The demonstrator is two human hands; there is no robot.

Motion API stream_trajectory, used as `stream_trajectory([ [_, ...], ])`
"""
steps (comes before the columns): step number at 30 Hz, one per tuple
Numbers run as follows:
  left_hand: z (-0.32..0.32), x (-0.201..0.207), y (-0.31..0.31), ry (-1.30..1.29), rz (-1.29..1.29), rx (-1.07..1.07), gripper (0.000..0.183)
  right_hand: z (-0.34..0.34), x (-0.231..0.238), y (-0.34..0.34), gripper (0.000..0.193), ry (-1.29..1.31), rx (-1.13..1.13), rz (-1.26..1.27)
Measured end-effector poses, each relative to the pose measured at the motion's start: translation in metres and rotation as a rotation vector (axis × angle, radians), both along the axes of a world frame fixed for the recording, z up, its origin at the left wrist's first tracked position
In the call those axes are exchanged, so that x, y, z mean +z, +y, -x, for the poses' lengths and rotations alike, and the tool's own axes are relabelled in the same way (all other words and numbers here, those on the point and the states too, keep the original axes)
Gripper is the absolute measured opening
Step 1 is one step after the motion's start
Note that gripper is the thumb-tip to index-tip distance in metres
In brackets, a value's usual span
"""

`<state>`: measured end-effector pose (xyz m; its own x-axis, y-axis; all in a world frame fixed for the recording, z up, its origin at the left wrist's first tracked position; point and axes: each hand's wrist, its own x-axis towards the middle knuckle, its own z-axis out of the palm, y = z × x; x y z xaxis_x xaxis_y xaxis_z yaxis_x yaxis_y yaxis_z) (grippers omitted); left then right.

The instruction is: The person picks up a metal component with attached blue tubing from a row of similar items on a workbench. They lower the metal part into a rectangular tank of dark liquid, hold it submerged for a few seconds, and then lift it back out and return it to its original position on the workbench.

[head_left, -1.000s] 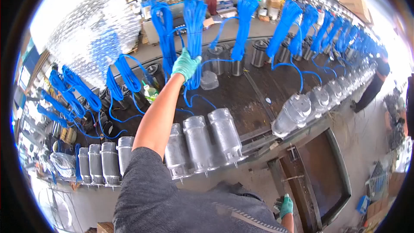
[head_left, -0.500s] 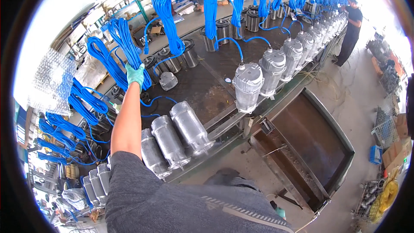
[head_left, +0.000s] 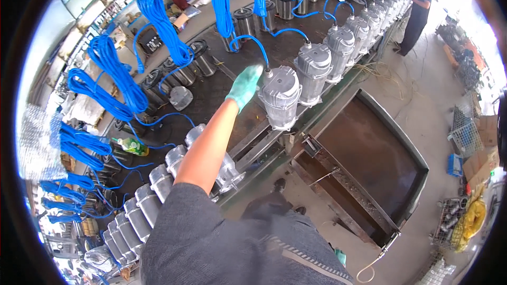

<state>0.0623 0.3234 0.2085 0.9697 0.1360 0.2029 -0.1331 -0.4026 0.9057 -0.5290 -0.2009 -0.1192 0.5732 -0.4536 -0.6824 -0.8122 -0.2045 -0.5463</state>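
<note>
My left hand (head_left: 245, 87), in a green glove, stretches over the bench with its fingers extended and nothing in them. Its slightly blurred fingertips are just left of the nearest upright silver motor housing (head_left: 281, 97), from whose top a blue cable (head_left: 260, 47) rises; whether they touch it I cannot tell. Further left hang bundled blue cable coils (head_left: 119, 71), apart from the hand. Below my forearm, silver motors (head_left: 229, 174) lie along the bench edge, partly covered by the arm. Only a bit of my right hand (head_left: 340, 256), gloved green, shows low by my side; its fingers are hidden.
More upright motors (head_left: 340, 47) line the bench (head_left: 211, 108) toward the far right. Steel cylinders (head_left: 244, 21) stand along its back. A rusty metal tank (head_left: 372, 158) sits right of me. Another person (head_left: 417, 13) stands at the far right; baskets and cartons (head_left: 478, 166) lie along the right.
My left hand has let go of the blue cable coil and moved right to beside the upright motor. The view has shifted, so the bench appears further left.
</note>
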Motion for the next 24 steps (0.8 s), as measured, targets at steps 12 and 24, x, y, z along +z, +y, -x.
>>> stream_trajectory([
  [12, -0.057, -0.014, -0.023, -0.047, 0.616, -0.429, 0.063, -0.074, 0.099, 0.071, 0.026, -0.029, -0.428, -0.239],
  [24, 0.093, 0.102, -0.087, -0.030, 0.640, -0.574, 0.056, -0.299, 0.222, 0.146, 0.039, -0.391, 0.057, -0.257],
])
